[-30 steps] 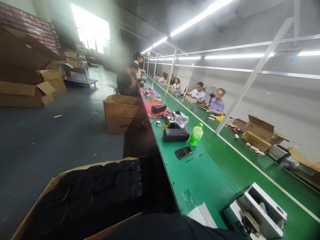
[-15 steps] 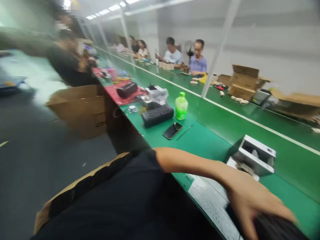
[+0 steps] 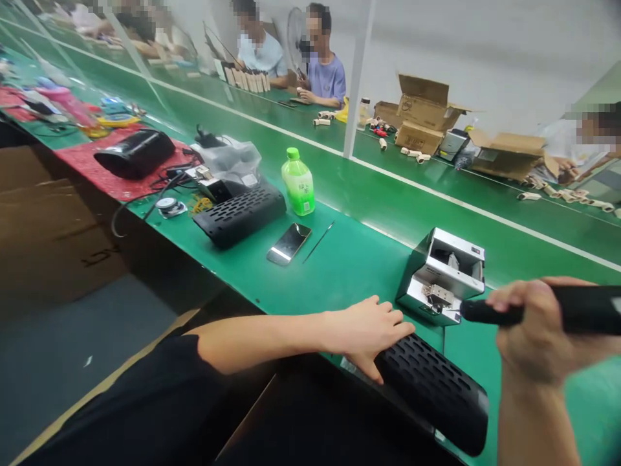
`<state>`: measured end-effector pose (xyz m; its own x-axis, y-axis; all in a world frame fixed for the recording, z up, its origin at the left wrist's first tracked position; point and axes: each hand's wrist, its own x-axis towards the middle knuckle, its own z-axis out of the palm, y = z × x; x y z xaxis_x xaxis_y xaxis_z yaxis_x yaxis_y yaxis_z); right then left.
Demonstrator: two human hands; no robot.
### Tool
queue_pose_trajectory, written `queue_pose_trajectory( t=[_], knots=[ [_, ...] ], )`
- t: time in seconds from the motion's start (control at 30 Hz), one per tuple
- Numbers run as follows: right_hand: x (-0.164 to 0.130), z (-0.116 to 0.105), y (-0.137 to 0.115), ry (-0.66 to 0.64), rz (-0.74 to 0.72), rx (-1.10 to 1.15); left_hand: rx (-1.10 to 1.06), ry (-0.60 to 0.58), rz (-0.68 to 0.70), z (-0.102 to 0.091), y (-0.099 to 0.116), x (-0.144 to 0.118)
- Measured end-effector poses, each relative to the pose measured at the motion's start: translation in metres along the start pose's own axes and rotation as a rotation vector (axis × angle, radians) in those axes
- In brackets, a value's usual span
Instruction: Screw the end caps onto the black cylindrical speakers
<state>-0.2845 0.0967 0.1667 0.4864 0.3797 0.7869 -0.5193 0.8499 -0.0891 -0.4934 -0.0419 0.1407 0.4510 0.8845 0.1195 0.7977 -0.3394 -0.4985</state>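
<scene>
Left hand (image 3: 366, 331) on casing (image 3: 431, 395), right hand (image 3: 536, 333) apart

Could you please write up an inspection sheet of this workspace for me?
Surface: green tabletop, with a red mat toward its far end.
Job's things: black perforated casing by the near edge; black handheld tool; silver box-shaped device beyond the casing.
Clutter: phone, thin rod, green bottle, second perforated casing.
Hands: left hand on the casing's end, grip unclear; right hand closed around the tool.
Cables: dark cable loops past the table edge beside the mat.
Surroundings: person in purple and others seated opposite; open cardboard box.
</scene>
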Motion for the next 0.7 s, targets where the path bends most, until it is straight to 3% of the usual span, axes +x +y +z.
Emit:
queue_pose_trajectory(
  t=[0.1,0.2,0.33,0.5,0.7],
  knots=[
    [0.005,0.02,0.015,-0.092,0.006,-0.05,-0.147,0.148,0.026,0.019,-0.009,-0.007],
    [0.004,0.026,0.027,-0.119,0.063,-0.071,-0.475,0.351,0.023,0.048,-0.026,-0.027],
    [0.001,0.025,0.032,-0.116,0.141,-0.095,-0.852,0.464,-0.035,0.093,-0.036,-0.051],
    [0.0,0.028,0.029,-0.112,0.198,-0.096,-0.893,0.607,-0.058,0.122,-0.025,-0.062],
    [-0.009,0.018,-0.005,-0.106,0.204,-0.082,-0.912,0.574,-0.085,0.132,-0.018,-0.066]
  ],
)
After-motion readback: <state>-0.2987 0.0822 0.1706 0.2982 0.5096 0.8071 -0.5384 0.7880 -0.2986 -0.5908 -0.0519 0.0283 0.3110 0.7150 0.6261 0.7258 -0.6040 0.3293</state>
